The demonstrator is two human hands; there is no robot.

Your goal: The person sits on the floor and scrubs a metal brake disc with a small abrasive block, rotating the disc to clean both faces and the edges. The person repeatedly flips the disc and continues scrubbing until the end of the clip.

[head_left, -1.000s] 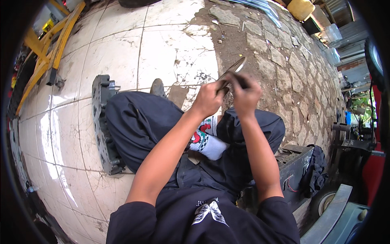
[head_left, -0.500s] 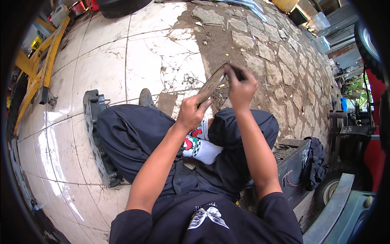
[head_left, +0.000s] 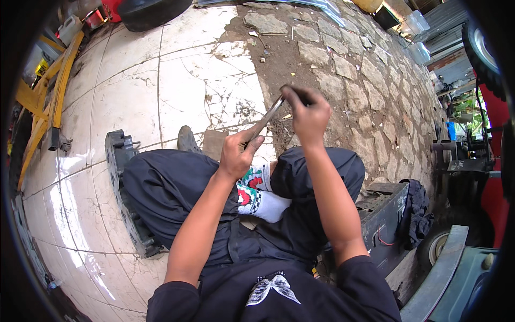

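Observation:
A long, narrow, flat piece [head_left: 271,112], greyish-brown and metal-looking, slants up to the right above my crossed legs, nearly edge-on. Its near lower end is gripped by my left hand [head_left: 236,154], thumb along one side. At the upper far end, my right hand [head_left: 312,114] is closed, thumb and fingers pinched there; whether it holds a smaller item too, I cannot tell. Beside my left knee stands a dark cast-metal engine part [head_left: 119,185] with holes and studs, perhaps a cylinder head. A brown scrap [head_left: 214,144] lies on the tiles beyond my legs.
White cracked tiles [head_left: 126,102] meet dirt and rough paving stones [head_left: 370,86] on the right. A black metal box [head_left: 383,222] with a dark cloth [head_left: 417,214] stands near my right knee. A yellow metal frame [head_left: 63,86] is at left, a wheel [head_left: 437,247] at right.
Both hands have shifted slightly left in view with the flat piece. The piece has turned, so its broad face now shows less. The whole view has also shifted a little.

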